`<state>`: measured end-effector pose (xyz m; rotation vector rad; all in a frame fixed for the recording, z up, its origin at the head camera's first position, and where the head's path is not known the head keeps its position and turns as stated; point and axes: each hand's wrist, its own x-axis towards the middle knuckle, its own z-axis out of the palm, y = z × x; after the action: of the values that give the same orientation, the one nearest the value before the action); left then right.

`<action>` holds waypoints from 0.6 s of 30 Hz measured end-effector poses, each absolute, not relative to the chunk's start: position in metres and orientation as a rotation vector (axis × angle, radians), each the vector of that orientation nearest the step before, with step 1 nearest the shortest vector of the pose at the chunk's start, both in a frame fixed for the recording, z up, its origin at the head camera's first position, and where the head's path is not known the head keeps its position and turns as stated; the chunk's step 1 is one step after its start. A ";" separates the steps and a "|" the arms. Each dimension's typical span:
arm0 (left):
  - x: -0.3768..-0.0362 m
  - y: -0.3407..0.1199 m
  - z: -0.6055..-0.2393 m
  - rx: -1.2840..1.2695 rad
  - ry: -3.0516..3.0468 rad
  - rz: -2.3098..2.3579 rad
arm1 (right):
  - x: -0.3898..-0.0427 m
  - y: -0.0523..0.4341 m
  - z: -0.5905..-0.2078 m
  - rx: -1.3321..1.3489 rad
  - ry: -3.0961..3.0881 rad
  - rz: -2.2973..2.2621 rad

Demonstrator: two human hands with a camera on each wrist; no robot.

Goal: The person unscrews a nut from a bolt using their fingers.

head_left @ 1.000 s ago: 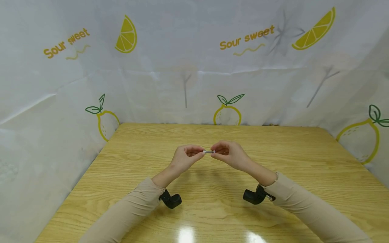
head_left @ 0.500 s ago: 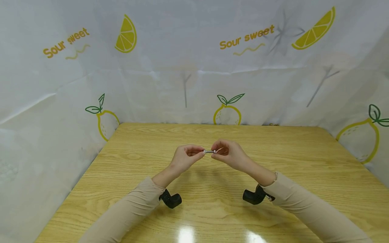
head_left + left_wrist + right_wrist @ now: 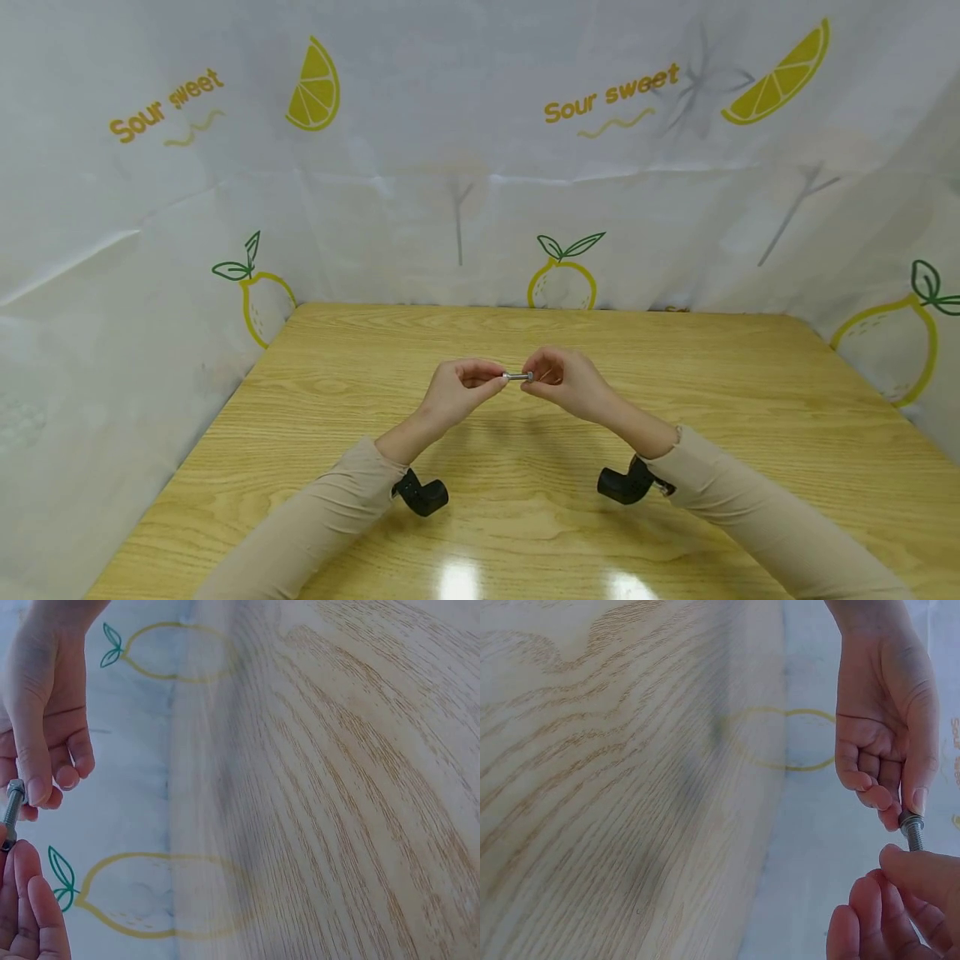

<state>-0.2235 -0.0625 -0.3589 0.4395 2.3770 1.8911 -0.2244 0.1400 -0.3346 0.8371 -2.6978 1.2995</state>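
Note:
Just above the table, in the head view, a small silver metal bolt [image 3: 517, 377] lies level between my two hands. My left hand [image 3: 453, 393] pinches its left end between thumb and fingertips. Around the right end curl the thumb and fingers of my right hand [image 3: 573, 385]. The left wrist view shows a hexagonal piece [image 3: 16, 789] at that end, against the right thumb; whether it is a nut or the head I cannot tell. In the right wrist view, threads [image 3: 916, 838] show beside a round collar at the left hand's fingertips. Fingers partly cover both ends.
A wood-grain table [image 3: 360, 342] lies beneath the hands. White cloth [image 3: 420, 225] printed with lemons stands around its back and sides. Black wrist-mounted devices [image 3: 423, 496] hang under both sleeves.
My right thumb and fingers have shifted slightly about the bolt's right end, parting a little and then coming closer again. The left hand stays nearly still.

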 end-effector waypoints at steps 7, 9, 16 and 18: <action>-0.224 -0.062 -0.360 0.420 2.401 1.876 | -0.225 0.140 -0.335 0.835 -2.727 1.313; -0.224 -0.062 -0.360 0.418 2.399 1.877 | -0.225 0.141 -0.335 0.841 -2.725 1.317; -0.224 -0.063 -0.360 0.422 2.395 1.879 | -0.224 0.141 -0.333 0.878 -2.692 1.322; -0.224 -0.063 -0.360 0.433 2.402 1.879 | -0.223 0.141 -0.333 0.881 -2.688 1.321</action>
<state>-0.2237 -0.0627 -0.3600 0.4331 2.4016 1.8786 -0.2232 0.1410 -0.3328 0.8810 -2.6883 1.3213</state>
